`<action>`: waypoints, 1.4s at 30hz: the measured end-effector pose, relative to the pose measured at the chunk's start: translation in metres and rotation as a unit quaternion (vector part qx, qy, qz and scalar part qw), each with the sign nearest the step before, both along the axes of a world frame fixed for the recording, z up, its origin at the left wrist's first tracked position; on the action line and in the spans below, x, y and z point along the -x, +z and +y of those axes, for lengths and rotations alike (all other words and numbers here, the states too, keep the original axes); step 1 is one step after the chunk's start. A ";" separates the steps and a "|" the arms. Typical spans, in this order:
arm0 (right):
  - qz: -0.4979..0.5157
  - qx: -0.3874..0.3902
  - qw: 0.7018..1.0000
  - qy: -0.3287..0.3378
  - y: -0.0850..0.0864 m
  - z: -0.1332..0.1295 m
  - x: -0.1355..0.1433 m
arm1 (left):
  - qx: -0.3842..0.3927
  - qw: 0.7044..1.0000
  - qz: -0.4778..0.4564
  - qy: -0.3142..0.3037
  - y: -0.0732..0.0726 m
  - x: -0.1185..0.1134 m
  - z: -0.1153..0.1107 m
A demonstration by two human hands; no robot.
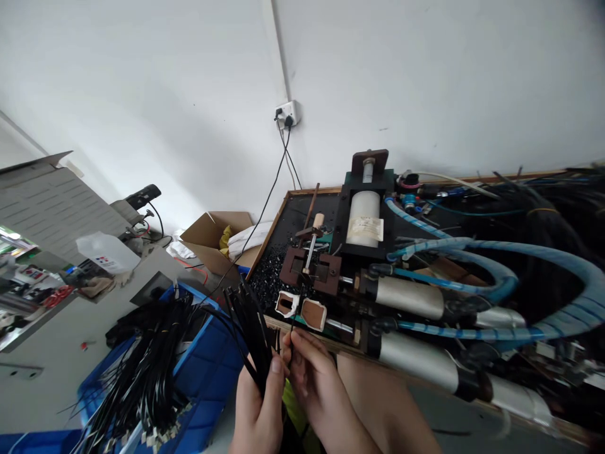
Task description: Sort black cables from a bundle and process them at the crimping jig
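Note:
My left hand (259, 400) is closed round a bundle of black cables (248, 318), whose upper ends fan out above the fist. Just to its right, my right hand (316, 375) pinches one thin black cable (292, 323) between thumb and fingertips. That cable runs up into the gap between two padded clamp jaws, the left jaw (286, 304) and the right jaw (313, 314), both edged in white. Behind them stand the brown metal blocks (326, 273) of the pneumatic machine, with a rod and wooden knob (318, 221) above. The lower part of the bundle is hidden by my hands.
A blue crate (208, 372) at the left holds many black cables. Behind it sits an open cardboard box (208, 243). Silver air cylinders (409, 296) and blue-wrapped hoses (567, 284) fill the bench's right side. Black scraps (269, 277) litter the bench.

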State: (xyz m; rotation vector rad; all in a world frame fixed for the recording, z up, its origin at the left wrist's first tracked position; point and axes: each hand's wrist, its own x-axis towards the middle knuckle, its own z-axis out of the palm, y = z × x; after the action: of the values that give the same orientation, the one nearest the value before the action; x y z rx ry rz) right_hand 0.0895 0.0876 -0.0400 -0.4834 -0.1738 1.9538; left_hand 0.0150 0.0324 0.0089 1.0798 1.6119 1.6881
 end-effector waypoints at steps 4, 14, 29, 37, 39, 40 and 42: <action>-0.131 -0.066 0.989 -0.015 0.023 -0.002 0.000 | -0.015 0.998 -0.054 0.023 -0.007 0.001 -0.006; -0.348 -0.331 0.867 -0.131 0.040 -0.024 -0.017 | -0.173 0.978 -0.100 -0.060 -0.007 -0.006 -0.016; -0.479 -0.401 0.781 0.003 0.018 0.013 0.006 | -0.103 0.984 -0.015 -0.146 -0.036 0.018 -0.045; -0.389 -0.455 0.790 -0.130 0.050 -0.015 -0.029 | -0.004 0.988 -0.134 -0.076 -0.037 0.015 -0.055; -0.360 -0.485 0.789 -0.115 0.058 -0.020 -0.033 | 0.003 0.993 -0.118 -0.030 -0.035 0.008 -0.056; -0.352 -0.490 0.790 -0.111 0.060 -0.021 -0.034 | -0.004 0.994 -0.113 -0.010 -0.035 0.005 -0.055; -0.342 -0.482 0.798 -0.121 0.058 -0.020 -0.031 | -0.023 0.993 -0.113 0.020 -0.034 0.002 -0.050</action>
State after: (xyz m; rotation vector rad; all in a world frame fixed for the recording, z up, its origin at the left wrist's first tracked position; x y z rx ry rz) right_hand 0.1209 0.0678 0.0185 -0.4501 -1.4172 1.1259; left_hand 0.0132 -0.0175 -0.0251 0.8487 1.4661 1.8102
